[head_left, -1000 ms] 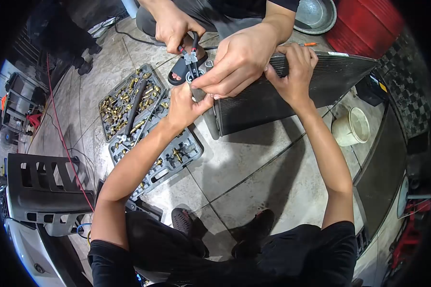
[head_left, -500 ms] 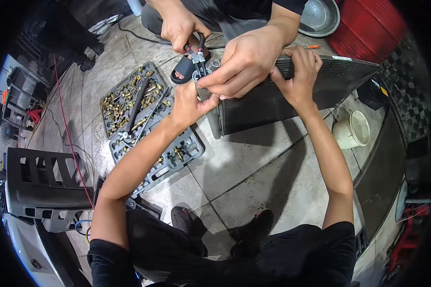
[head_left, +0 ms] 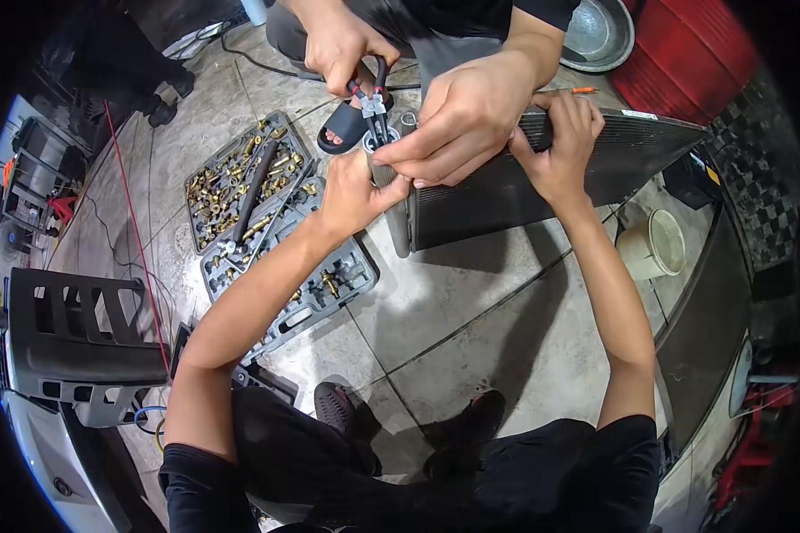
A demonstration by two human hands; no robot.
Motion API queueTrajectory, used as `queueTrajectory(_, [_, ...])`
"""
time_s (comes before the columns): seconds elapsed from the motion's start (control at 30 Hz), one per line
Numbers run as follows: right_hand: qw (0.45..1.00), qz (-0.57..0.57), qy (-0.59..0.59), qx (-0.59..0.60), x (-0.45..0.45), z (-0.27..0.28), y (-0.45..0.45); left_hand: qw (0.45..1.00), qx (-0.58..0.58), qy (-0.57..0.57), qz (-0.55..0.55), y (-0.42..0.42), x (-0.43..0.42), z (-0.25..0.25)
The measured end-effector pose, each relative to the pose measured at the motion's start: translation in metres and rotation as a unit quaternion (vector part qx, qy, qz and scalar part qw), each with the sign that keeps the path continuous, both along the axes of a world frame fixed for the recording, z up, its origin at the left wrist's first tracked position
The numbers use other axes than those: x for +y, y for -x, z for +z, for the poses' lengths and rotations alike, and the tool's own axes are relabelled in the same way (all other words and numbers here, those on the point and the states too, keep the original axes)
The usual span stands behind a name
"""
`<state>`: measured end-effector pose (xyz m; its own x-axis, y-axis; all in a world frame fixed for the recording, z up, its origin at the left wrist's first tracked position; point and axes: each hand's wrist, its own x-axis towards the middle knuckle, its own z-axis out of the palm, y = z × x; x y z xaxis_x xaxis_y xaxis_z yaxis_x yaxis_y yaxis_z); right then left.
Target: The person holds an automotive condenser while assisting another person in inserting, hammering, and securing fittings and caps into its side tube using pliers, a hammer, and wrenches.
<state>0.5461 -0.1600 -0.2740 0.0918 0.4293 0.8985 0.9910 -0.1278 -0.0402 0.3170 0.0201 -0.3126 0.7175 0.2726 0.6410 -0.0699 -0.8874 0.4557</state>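
Observation:
A dark finned panel [head_left: 498, 206], like a radiator, stands on edge with a round metal tube [head_left: 399, 218] along its near left end. My left hand [head_left: 354, 191] wraps round the tube just below its open top. My right hand [head_left: 560, 147] grips the panel's upper edge, thumb in front and fingers over the top. Facing me, a co-worker holds pliers [head_left: 374, 105] in one hand [head_left: 340, 53], their tips in the tube's open end. The co-worker's other hand [head_left: 462, 120] pinches beside that opening, close to my left fingers.
An open grey case [head_left: 357, 275] of brass fittings lies on the floor at left. A white bucket [head_left: 651, 244] stands at right. Behind are a metal basin [head_left: 596, 35] and a red drum [head_left: 684, 58]. A black plastic part [head_left: 80, 342] is at far left.
The co-worker's hands and the pliers have shifted slightly right in the view. My hands keep their grip on the tube and panel, with the right hand slightly further right.

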Motion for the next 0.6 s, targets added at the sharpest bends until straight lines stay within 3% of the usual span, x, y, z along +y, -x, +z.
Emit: queueTrajectory(0.6, [1.0,-0.004,0.011,0.014,-0.0023,0.0014,0.0031,1.0,-0.011,0.007,-0.019,0.0001,0.0001,-0.0017])
